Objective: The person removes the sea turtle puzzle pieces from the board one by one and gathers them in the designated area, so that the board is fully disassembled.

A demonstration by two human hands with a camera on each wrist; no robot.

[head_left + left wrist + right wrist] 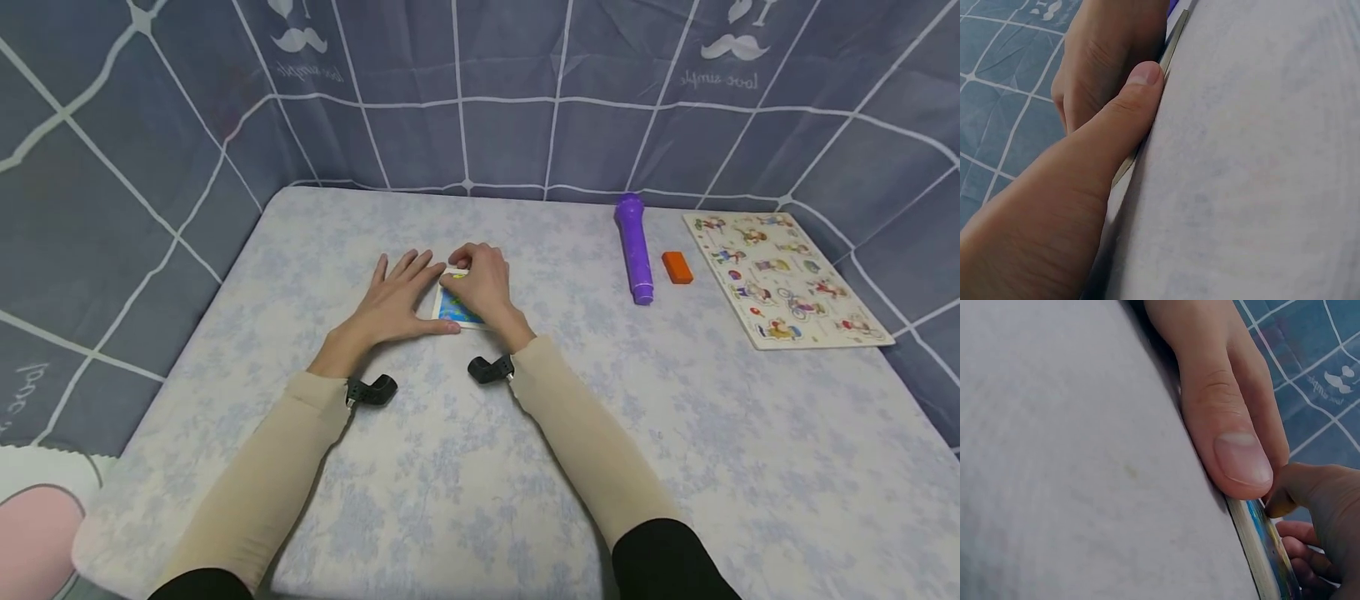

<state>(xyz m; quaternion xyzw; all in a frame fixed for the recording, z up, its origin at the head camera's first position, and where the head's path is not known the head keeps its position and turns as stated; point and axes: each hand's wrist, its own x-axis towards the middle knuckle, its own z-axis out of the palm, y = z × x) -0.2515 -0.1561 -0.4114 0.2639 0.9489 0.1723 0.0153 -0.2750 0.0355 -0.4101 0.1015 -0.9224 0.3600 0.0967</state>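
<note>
A small board (454, 310) with a blue and yellow picture and a pale rim lies flat on the table between both hands. My left hand (393, 302) is spread beside its left side, fingers straight, with the thumb along the near edge. My right hand (483, 283) bends over the board from the right and covers much of it. The right thumb touches the board's top while the other fingers curl near the far edge; whether they pinch anything is hidden. In the right wrist view, the board's edge (1254, 550) shows beneath the left thumb (1235, 456).
A purple toy microphone (634, 250) lies to the right of the hands, with an orange block (677, 267) beside it. Farther right is a large picture puzzle board (787, 279). A grey gridded curtain (502, 142) hangs behind the patterned tabletop (435, 500).
</note>
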